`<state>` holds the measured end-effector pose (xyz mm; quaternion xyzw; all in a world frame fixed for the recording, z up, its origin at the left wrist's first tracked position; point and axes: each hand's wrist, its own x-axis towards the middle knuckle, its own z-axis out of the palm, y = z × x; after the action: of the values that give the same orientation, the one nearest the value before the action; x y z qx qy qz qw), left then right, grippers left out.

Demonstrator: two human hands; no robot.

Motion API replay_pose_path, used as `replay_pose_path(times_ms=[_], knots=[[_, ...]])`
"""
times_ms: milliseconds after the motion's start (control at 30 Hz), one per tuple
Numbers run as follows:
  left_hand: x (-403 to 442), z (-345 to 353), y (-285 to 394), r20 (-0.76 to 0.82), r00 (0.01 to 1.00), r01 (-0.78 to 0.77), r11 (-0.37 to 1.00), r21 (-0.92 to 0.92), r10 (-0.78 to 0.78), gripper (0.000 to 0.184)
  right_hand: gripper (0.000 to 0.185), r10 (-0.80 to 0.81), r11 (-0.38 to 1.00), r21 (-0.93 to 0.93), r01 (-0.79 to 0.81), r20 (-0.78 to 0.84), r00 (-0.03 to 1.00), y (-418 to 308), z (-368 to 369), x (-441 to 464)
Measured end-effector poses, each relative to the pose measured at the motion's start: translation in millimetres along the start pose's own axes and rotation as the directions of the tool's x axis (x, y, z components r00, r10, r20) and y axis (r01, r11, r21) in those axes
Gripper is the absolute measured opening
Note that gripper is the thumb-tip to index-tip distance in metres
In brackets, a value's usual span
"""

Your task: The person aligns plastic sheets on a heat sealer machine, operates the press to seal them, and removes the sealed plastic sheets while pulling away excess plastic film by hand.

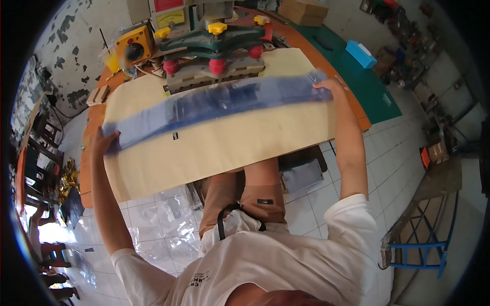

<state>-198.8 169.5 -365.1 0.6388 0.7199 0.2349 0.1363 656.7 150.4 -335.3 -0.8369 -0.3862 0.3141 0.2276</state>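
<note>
A long blue strip in clear plastic [219, 104], partly blurred, stretches across the cream sheet [245, 135] on the table. My left hand [105, 140] grips its left end, thumb on top. At the upper right, my right hand [329, 87] holds the other end. Just beyond the strip stands a press with a green frame [217, 45], yellow knobs and red feet. A small black piece [175, 136] lies on the sheet, on my side of the strip.
A yellow control box [135, 46] is at the back left, with wooden blocks [98, 95] nearer. To the right are a green mat [370, 97], a blue box [361, 54] and a cardboard box [303, 12]. A blue metal frame [418, 246] stands at lower right.
</note>
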Motion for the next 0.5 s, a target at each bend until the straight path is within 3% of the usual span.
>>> replay_pose_path(times_ms=[167, 200, 267, 333, 433, 500], knots=[[-2.7, 2.2, 0.4, -0.077, 0.997, -0.029, 1.0, -0.006, 0.028, 0.096, 0.034, -0.052, 0.98, -0.198, 0.023, -0.144, 0.988, -2.2, 0.3, -0.2], [-4.3, 1.5, 1.8, -0.086, 0.996, -0.027, 1.0, -0.012, 0.025, 0.096, 0.035, -0.052, 0.997, 0.054, 0.053, -0.02, 0.998, -0.5, -2.7, -13.9], [-14.8, -4.0, 16.5, -0.063, 0.997, 0.032, 0.999, -0.028, -0.034, 0.094, 0.036, -0.095, 0.952, 0.3, 0.06, 0.104, 0.99, -11.3, -7.4, -39.8], [-6.3, -0.5, 6.1, -0.066, 0.998, 0.016, 1.0, -0.024, -0.018, 0.093, 0.04, 0.068, 0.946, 0.313, -0.084, 0.063, 0.996, -24.3, -8.8, -62.4], [-7.9, 2.5, 7.6, -0.063, 0.997, 0.034, 0.999, 0.007, -0.034, 0.092, 0.04, 0.156, 0.954, 0.264, -0.14, -0.041, 0.987, -39.7, -5.5, -82.2], [-5.0, -1.7, 10.1, -0.073, 0.995, 0.064, 0.997, 0.037, -0.061, 0.092, 0.041, 0.12, 0.946, 0.306, -0.11, -0.013, 0.993, -32.0, -12.9, -58.8]])
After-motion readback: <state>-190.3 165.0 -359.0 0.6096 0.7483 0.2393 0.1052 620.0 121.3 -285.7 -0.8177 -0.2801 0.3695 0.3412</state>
